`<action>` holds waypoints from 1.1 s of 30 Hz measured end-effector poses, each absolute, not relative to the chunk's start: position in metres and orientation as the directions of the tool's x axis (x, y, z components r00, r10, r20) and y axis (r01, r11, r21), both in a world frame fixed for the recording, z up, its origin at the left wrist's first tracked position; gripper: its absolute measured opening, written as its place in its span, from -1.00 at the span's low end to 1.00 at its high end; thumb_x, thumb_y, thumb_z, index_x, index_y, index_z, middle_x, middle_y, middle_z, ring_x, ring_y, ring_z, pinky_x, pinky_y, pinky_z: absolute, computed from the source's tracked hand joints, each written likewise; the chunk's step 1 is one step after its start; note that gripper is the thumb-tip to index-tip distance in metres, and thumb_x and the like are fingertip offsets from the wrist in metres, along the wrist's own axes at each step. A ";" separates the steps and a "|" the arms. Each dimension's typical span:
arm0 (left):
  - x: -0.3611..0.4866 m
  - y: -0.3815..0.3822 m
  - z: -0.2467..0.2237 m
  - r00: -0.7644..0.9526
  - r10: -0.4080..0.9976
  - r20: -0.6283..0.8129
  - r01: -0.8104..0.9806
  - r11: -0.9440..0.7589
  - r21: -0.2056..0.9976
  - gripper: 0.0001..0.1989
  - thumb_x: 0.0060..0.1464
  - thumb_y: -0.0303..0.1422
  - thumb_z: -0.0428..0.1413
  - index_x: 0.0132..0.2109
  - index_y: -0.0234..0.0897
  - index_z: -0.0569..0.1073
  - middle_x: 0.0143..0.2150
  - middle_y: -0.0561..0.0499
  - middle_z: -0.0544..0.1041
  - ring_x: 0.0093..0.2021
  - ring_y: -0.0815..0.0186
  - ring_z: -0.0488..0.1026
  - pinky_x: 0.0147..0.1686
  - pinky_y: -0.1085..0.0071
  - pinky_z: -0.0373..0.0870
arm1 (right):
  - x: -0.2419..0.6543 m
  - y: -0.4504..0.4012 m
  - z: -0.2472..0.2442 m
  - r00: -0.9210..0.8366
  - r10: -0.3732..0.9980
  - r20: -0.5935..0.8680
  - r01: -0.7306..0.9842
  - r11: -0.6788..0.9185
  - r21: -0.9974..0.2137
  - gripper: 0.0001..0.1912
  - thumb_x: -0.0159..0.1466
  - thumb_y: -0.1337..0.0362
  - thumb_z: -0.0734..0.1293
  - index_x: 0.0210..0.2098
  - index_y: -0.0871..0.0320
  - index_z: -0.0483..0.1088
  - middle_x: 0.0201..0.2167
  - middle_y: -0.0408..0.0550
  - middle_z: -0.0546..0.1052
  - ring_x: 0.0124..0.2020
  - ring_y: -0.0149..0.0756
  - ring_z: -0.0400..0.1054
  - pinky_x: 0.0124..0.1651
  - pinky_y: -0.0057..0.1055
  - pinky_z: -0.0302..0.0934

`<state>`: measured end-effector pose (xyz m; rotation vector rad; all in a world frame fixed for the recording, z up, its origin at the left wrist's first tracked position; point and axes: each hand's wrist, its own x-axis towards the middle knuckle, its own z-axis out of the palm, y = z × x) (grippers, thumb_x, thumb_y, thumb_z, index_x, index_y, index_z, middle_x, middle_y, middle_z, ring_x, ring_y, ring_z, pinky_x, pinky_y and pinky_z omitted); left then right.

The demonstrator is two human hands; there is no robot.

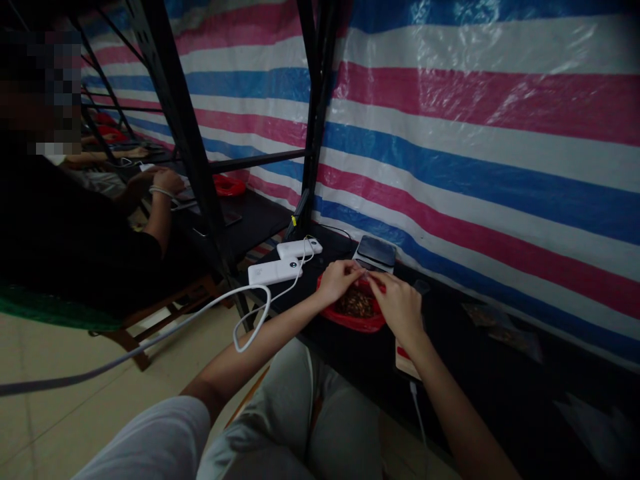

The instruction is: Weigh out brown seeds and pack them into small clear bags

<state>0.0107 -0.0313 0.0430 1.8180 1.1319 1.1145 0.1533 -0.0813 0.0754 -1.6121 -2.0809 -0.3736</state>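
Note:
My left hand [339, 280] and my right hand [401, 301] meet above a red plastic bag or liner [357, 325]. The fingertips of both are pinched together on a small clear plastic bag [365, 273], of which little shows between them. Inside the red plastic lies a heap of small brown pieces [356, 303], too small to name. Just behind my hands is a small flat device like a scale [376, 251], with a dark top. Beneath my right wrist lies a phone [407, 363] with a white cable plugged in.
White power banks [273, 272] with cables stand left on the black table [450, 373]. Small filled clear bags [505, 330] and clear plastic bags [595, 427] lie right. A black metal post [187, 127] separates me from a co-worker [75, 220]. Striped sheeting [475, 153] hangs behind.

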 end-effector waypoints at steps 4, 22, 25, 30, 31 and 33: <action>0.008 -0.036 0.052 0.234 0.921 0.311 0.381 -0.381 0.842 -0.60 0.05 -0.08 -0.05 -0.40 -0.34 0.46 -0.54 0.06 0.45 -0.51 0.43 0.36 -0.49 0.56 0.17 | 0.153 -0.080 0.077 -0.171 0.851 0.496 0.954 0.268 -0.132 -0.75 0.24 0.21 0.15 -0.24 0.05 0.44 -0.30 -0.11 0.55 -0.37 -0.31 0.41 -0.42 -0.47 0.10; 0.010 -0.041 0.062 0.392 0.853 0.346 0.572 -0.520 0.635 -0.71 0.15 -0.22 -0.12 -0.32 -0.23 0.44 -0.48 0.09 0.48 -0.42 0.38 0.41 -0.40 0.55 0.17 | 0.146 -0.080 0.081 -0.080 0.899 0.431 0.995 0.096 -0.016 -0.73 0.23 0.15 0.15 -0.27 0.02 0.46 -0.52 -0.07 0.53 -0.54 -0.33 0.37 -0.54 -0.48 -0.07; 0.011 -0.045 0.063 0.384 0.861 0.332 0.612 -0.507 0.607 -0.71 0.13 -0.22 -0.10 -0.29 -0.22 0.47 -0.43 0.06 0.50 -0.37 0.34 0.41 -0.37 0.52 0.18 | 0.150 -0.076 0.080 -0.065 0.900 0.432 0.997 0.076 -0.009 -0.72 0.23 0.17 0.13 -0.28 0.03 0.46 -0.51 -0.04 0.53 -0.55 -0.31 0.38 -0.55 -0.47 -0.06; 0.015 -0.047 0.059 0.366 0.884 0.291 0.558 -0.458 0.691 -0.75 0.06 -0.30 -0.06 -0.41 -0.25 0.48 -0.51 0.07 0.47 -0.43 0.36 0.39 -0.40 0.52 0.16 | 0.168 -0.059 0.082 0.079 0.923 0.376 0.994 -0.044 -0.102 -0.75 0.19 0.17 0.18 -0.35 0.03 0.49 -0.53 -0.01 0.53 -0.52 -0.24 0.40 -0.56 -0.45 -0.01; 0.015 -0.046 0.057 0.332 0.900 0.282 0.555 -0.428 0.713 -0.77 0.03 -0.31 -0.04 -0.42 -0.26 0.48 -0.51 0.07 0.46 -0.44 0.37 0.38 -0.42 0.53 0.16 | 0.170 -0.058 0.085 0.072 0.930 0.360 0.992 -0.028 -0.126 -0.76 0.18 0.16 0.19 -0.34 0.02 0.48 -0.52 -0.04 0.54 -0.50 -0.23 0.41 -0.55 -0.45 0.02; 0.013 -0.042 0.055 0.257 0.932 0.257 0.554 -0.360 0.750 -0.80 -0.02 -0.32 -0.01 -0.44 -0.28 0.47 -0.51 0.09 0.45 -0.47 0.40 0.36 -0.46 0.54 0.13 | 0.169 -0.065 0.098 0.017 0.928 0.373 0.985 0.048 -0.165 -0.76 0.18 0.17 0.19 -0.24 0.00 0.44 -0.43 -0.08 0.55 -0.45 -0.23 0.42 -0.51 -0.44 0.10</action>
